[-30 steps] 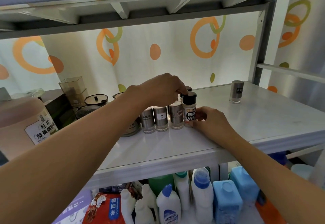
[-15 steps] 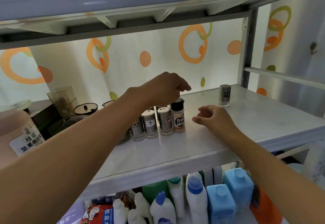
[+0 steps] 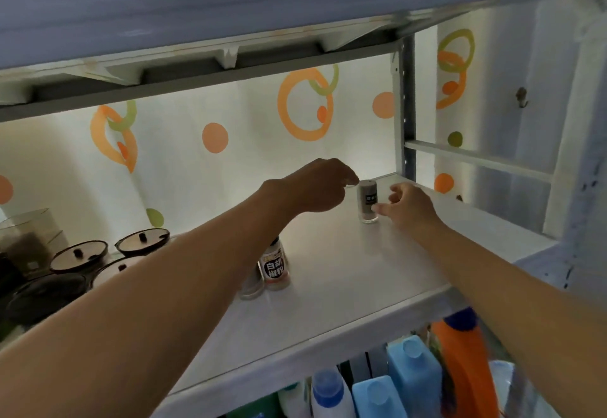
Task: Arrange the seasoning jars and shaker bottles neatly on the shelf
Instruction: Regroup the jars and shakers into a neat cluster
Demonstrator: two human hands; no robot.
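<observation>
Head view, lone shaker (image 3: pixel 368 202): upright on the shelf (image 3: pixel 345 286), between the two sets of fingers, well apart from the row down by the left forearm.
Left hand (image 3: pixel 323 186): fingers (image 3: pixel 353 181) loosely bent, holding nothing, tips just left of the cap; contact not clear.
Right hand (image 3: pixel 412 209): fingers (image 3: pixel 379 209) relaxed and part spread, one tip touching the lower right side of the glass, no grip closed yet.
Step in hand: judged as picking up the stray shaker to bring it to the row.
Grip: best to wrap right thumb and fingers round the body at mid height, not the base; steady the cap with the left fingers only until the hold is firm.
Lift: straight up a little, kept upright so nothing shakes out of the top.
Pepper bottle (image 3: pixel 275 266): end of the row, well nearer the body than either set of fingers; a glass shaker (image 3: pixel 251 286) just beside it, half hidden behind the left forearm.
Landing spot: bare shelf just right of the pepper bottle, label forward, in line.
Risk: narrow base, easy to tip with a sideways nudge; left forearm over the row, so clear it before setting down.
Lidded jars (image 3: pixel 78 253): far left of the fingers, not in the way.
</observation>
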